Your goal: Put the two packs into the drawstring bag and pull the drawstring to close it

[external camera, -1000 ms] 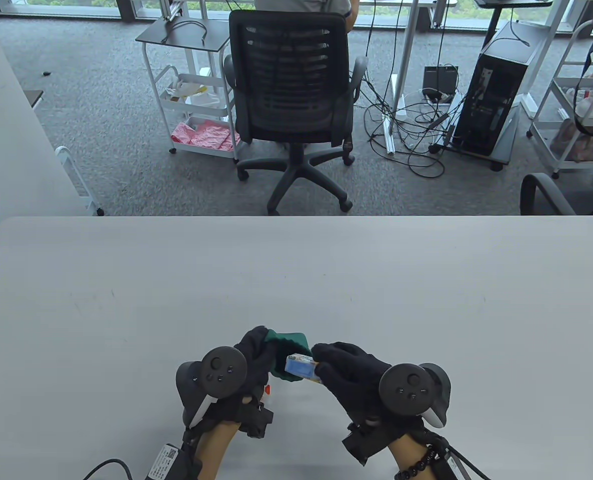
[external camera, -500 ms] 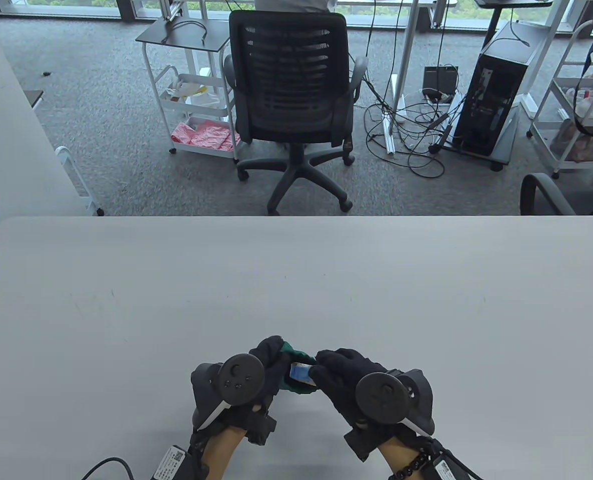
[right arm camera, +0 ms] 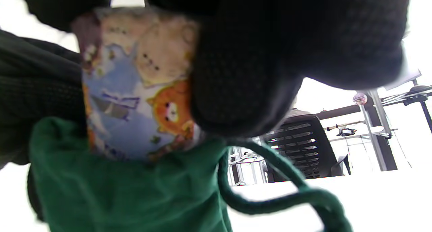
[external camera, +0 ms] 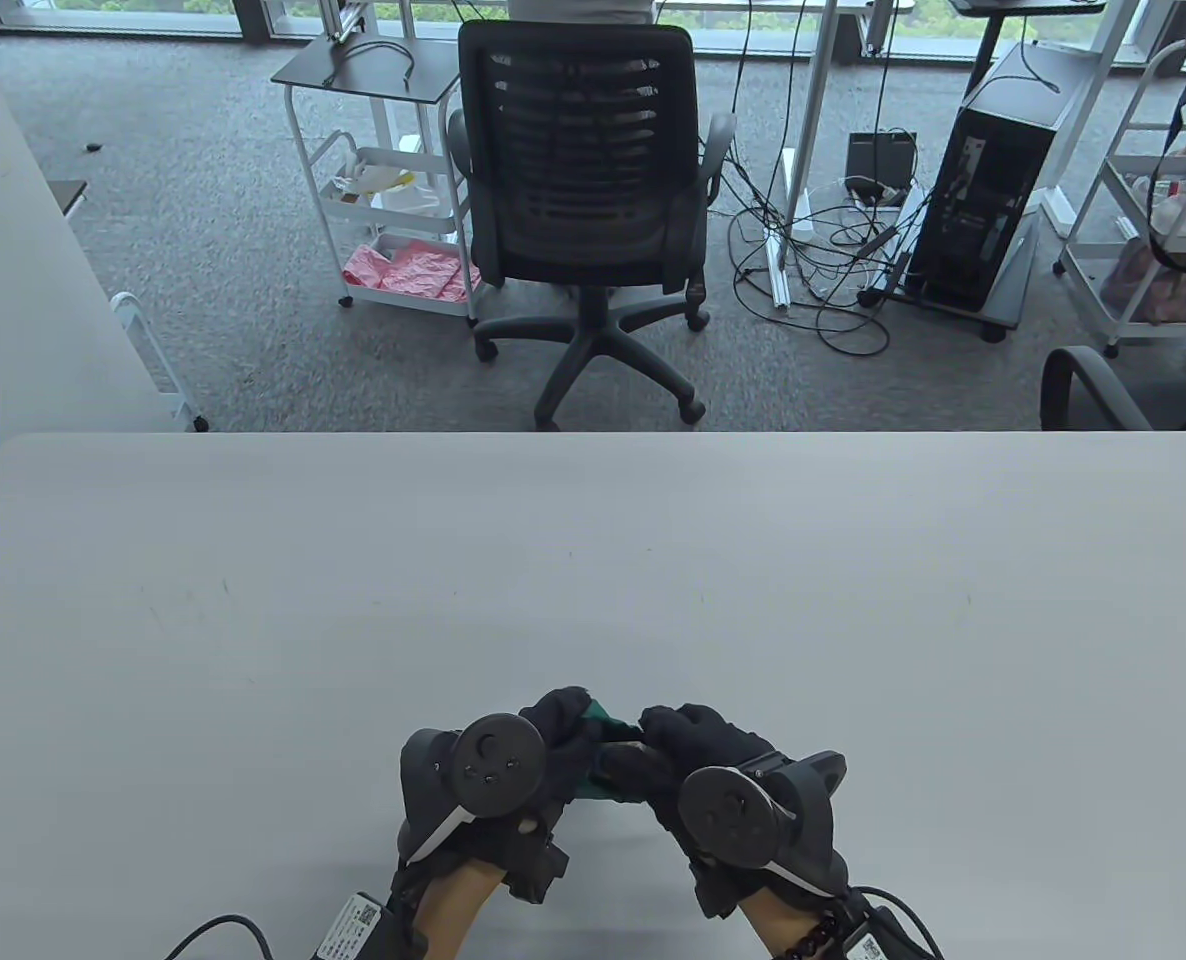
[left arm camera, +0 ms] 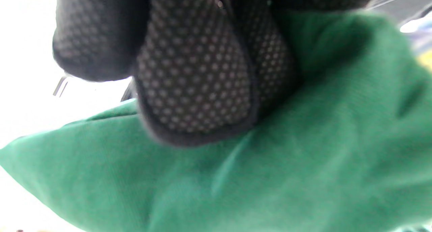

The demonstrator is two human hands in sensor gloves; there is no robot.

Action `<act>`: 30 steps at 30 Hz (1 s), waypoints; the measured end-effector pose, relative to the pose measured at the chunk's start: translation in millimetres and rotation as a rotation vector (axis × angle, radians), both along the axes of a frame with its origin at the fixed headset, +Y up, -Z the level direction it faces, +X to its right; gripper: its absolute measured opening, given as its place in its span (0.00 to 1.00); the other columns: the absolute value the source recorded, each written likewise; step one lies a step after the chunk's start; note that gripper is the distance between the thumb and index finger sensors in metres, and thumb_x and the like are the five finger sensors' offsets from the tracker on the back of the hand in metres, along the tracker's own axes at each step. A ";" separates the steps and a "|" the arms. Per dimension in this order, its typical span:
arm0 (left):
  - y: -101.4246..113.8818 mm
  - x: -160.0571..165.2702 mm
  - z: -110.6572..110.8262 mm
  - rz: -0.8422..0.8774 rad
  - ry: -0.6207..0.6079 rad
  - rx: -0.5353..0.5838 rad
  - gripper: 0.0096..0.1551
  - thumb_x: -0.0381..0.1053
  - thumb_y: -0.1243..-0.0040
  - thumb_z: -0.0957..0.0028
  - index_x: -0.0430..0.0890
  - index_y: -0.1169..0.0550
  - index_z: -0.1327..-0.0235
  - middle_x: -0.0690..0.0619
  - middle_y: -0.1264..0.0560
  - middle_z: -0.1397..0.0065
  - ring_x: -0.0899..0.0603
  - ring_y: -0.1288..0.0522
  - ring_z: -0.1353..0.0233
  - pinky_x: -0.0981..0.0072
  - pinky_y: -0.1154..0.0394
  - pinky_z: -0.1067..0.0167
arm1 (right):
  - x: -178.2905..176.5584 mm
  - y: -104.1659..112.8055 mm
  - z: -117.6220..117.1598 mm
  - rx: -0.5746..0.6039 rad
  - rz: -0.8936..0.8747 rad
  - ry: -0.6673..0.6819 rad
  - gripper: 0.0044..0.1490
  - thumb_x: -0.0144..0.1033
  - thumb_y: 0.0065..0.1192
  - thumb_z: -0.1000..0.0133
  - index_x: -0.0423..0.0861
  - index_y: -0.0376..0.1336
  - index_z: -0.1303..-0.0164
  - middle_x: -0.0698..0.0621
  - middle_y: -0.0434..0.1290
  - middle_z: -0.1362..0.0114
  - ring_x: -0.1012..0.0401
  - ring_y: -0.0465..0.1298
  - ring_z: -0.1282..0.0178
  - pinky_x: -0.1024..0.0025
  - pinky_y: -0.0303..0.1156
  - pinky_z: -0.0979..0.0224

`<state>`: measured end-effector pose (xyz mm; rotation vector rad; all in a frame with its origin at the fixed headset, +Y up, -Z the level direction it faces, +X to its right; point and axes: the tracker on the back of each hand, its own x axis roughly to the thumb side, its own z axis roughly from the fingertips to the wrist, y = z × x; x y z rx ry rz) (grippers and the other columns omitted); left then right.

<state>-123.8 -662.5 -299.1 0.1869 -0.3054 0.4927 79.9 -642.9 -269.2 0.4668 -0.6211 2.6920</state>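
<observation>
Bag: the green drawstring bag (external camera: 608, 714) is sitting between both hands, above the surface (external camera: 593, 560).
Left hand (external camera: 553, 745): gripping the bag's cloth.
Right hand (external camera: 688, 745): pinching a cartoon-printed pack (right arm camera: 135, 90) lodged in the bag's mouth.
Drawstring (right arm camera: 287, 191): hanging loose beside the bag.

You're in an office: grey carpet (external camera: 203, 230), a mesh office chair (external camera: 581, 180) beyond your desk (external camera: 593, 560), a computer tower (external camera: 993, 180) among tangled cables (external camera: 823, 250), and white trolleys (external camera: 393, 200) by the windows.
</observation>
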 end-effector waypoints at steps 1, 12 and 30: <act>-0.5 -0.4 -0.2 0.009 0.000 -0.007 0.25 0.58 0.37 0.48 0.43 0.18 0.46 0.56 0.10 0.63 0.54 0.08 0.69 0.61 0.11 0.61 | 0.7 0.5 0.3 0.008 -0.010 -0.007 0.44 0.68 0.55 0.53 0.41 0.78 0.54 0.41 0.85 0.52 0.60 0.89 0.71 0.67 0.87 0.67; -4.3 -3.8 -2.5 0.093 0.006 -0.058 0.25 0.58 0.37 0.47 0.42 0.18 0.47 0.56 0.10 0.63 0.54 0.08 0.69 0.61 0.11 0.61 | 12.6 8.8 0.9 0.031 -0.062 -0.067 0.45 0.67 0.53 0.52 0.41 0.78 0.51 0.40 0.84 0.50 0.58 0.89 0.68 0.65 0.87 0.64; -6.1 -7.6 -3.9 0.128 0.047 -0.046 0.25 0.57 0.38 0.46 0.42 0.19 0.45 0.55 0.10 0.61 0.53 0.08 0.67 0.60 0.11 0.59 | 19.5 -11.1 -18.2 -0.242 -0.080 0.038 0.51 0.63 0.55 0.48 0.36 0.62 0.27 0.31 0.70 0.27 0.36 0.78 0.36 0.36 0.74 0.36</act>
